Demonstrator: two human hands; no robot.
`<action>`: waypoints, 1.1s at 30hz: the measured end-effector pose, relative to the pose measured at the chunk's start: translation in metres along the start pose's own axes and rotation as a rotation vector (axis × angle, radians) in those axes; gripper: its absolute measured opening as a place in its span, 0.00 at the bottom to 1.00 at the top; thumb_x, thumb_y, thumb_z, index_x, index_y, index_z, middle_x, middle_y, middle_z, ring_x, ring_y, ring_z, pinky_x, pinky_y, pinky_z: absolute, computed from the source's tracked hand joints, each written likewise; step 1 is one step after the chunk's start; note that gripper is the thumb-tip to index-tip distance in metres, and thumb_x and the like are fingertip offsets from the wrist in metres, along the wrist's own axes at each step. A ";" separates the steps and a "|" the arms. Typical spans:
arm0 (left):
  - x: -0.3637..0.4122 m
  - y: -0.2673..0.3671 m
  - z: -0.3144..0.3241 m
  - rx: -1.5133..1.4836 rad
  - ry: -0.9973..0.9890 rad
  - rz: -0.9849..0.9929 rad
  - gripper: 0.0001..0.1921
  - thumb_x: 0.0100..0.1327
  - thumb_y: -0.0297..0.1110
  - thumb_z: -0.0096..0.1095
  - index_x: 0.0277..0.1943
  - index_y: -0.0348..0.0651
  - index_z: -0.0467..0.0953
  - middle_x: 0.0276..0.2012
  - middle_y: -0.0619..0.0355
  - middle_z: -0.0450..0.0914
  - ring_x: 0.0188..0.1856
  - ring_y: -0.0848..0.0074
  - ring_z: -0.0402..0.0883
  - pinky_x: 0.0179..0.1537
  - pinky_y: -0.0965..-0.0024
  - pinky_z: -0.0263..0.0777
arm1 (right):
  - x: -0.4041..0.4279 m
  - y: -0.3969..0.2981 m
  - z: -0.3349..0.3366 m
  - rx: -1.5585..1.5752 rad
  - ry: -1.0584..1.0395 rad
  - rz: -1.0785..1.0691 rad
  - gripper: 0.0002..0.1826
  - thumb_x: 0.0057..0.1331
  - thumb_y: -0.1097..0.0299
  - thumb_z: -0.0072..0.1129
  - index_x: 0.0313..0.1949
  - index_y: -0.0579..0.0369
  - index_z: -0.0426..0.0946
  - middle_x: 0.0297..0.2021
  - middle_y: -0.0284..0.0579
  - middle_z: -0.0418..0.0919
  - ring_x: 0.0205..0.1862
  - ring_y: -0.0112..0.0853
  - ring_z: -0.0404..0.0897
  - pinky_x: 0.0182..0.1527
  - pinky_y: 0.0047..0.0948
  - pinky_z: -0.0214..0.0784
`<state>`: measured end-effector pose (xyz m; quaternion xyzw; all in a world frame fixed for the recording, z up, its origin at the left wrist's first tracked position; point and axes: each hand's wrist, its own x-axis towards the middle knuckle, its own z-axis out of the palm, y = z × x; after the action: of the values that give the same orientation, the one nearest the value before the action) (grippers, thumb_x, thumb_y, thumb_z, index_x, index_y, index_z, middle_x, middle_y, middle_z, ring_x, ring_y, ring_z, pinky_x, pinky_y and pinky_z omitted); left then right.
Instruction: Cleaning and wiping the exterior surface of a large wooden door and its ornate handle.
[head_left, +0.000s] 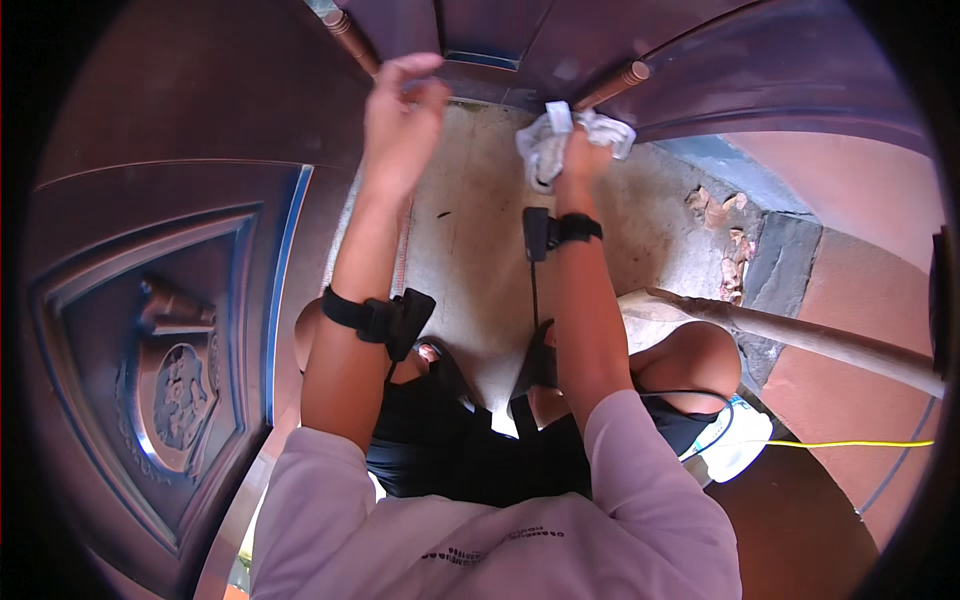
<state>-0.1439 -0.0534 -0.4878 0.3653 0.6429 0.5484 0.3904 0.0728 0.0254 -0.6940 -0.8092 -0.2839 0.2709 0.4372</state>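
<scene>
My right hand (587, 159), slightly blurred, grips a crumpled white cloth (546, 154) just below the ringed end of a copper-coloured bar (615, 84) on the dark door (712, 67). I cannot tell whether the cloth touches the bar. My left hand (405, 112) is raised beside a second copper-coloured bar (351, 39). Its fingers are loosely bent and apart, also blurred, and no object shows in them. Each forearm wears a black strap with a small box.
On the left stands a dark panel (157, 184) with a carved relief. Concrete floor (480, 225) lies below my hands. Dry leaves (716, 208) sit by the wall at right. A wooden pole (817, 345), a white container (739, 442) and a yellow cord (847, 444) are at my right.
</scene>
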 end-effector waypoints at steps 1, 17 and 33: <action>0.007 -0.004 -0.016 0.001 0.152 0.125 0.16 0.64 0.27 0.61 0.55 0.41 0.74 0.43 0.57 0.79 0.41 0.79 0.77 0.41 0.74 0.72 | -0.022 -0.017 -0.015 -0.037 0.075 -0.028 0.31 0.50 0.63 0.70 0.51 0.69 0.75 0.47 0.64 0.81 0.50 0.56 0.80 0.53 0.48 0.71; 0.045 0.008 -0.045 0.090 0.388 0.447 0.23 0.62 0.23 0.56 0.62 0.37 0.70 0.57 0.45 0.78 0.58 0.63 0.79 0.58 0.63 0.73 | -0.040 -0.061 -0.075 -0.217 -0.058 -0.209 0.36 0.52 0.55 0.71 0.53 0.70 0.73 0.47 0.67 0.81 0.52 0.55 0.80 0.56 0.47 0.70; 0.043 0.013 -0.035 0.767 0.242 0.629 0.20 0.59 0.27 0.59 0.56 0.40 0.74 0.65 0.48 0.72 0.65 0.54 0.71 0.65 0.59 0.65 | 0.007 0.038 -0.024 0.182 -0.341 0.032 0.31 0.52 0.61 0.71 0.54 0.65 0.75 0.49 0.56 0.82 0.54 0.46 0.80 0.56 0.40 0.69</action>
<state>-0.1929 -0.0278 -0.4765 0.5920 0.6975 0.4025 -0.0331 0.1025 -0.0001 -0.7173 -0.7132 -0.3153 0.4354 0.4498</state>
